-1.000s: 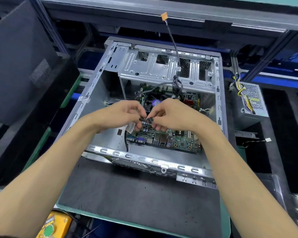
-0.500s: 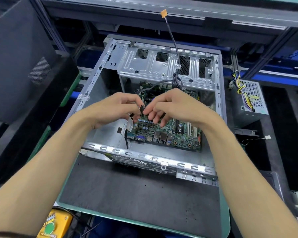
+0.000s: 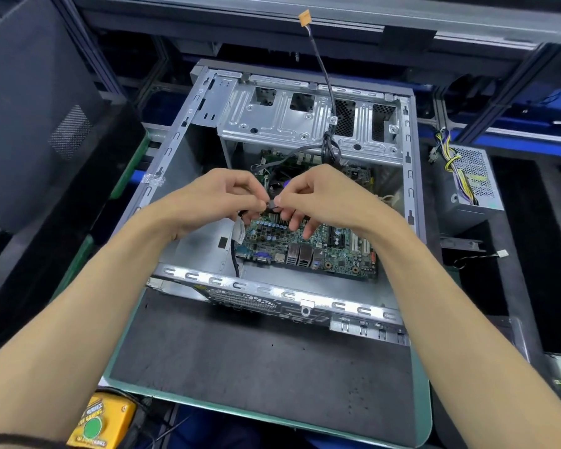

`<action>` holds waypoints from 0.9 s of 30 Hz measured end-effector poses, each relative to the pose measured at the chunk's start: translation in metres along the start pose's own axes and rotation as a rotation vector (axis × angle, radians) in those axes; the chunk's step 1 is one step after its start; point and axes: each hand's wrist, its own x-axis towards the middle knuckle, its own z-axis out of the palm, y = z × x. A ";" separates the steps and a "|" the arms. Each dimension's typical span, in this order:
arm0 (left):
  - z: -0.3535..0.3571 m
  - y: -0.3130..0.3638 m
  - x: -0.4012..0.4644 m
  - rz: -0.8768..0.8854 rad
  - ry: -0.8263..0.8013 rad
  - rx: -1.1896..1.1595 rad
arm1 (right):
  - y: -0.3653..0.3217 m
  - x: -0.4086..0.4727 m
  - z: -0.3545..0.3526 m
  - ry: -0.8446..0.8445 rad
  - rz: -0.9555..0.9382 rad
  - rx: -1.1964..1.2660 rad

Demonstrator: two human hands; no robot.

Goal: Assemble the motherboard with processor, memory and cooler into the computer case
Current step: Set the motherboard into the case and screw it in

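Note:
An open grey computer case [image 3: 188, 131] lies on its side on a black mat. Inside it sits the green motherboard [image 3: 337, 254], its rear ports facing me. The cooler [image 3: 280, 181] is mostly hidden behind my hands. My left hand [image 3: 221, 202] and my right hand [image 3: 318, 199] meet above the board, and their fingertips pinch a small black connector [image 3: 271, 205] between them. A black cable [image 3: 234, 257] hangs from my left hand down to the case floor.
A drive cage [image 3: 305, 124] spans the far side of the case, with a cable rising to an orange tag [image 3: 304, 18]. A power supply [image 3: 470, 183] with coloured wires stands to the right. A yellow button box [image 3: 101, 422] sits at the near left, a dark panel [image 3: 36, 108] at the left.
Both hands stayed joined on the small connector, lifted slightly toward the far side of the board, then held about the same place. The head view shifted a little.

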 end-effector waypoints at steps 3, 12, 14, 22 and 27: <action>0.002 0.000 0.000 0.041 0.072 0.044 | 0.000 0.004 0.006 -0.014 0.142 0.083; 0.010 -0.008 0.003 0.112 0.187 0.487 | 0.010 0.014 0.018 0.002 0.229 -0.314; 0.012 -0.009 0.005 0.098 0.150 0.700 | 0.017 0.011 0.014 0.018 0.189 -0.561; 0.011 -0.014 0.017 -0.018 -0.033 1.025 | 0.017 0.007 0.019 -0.243 0.286 -0.820; 0.014 -0.016 0.019 -0.009 -0.099 1.012 | 0.022 0.013 0.019 -0.179 0.274 -0.825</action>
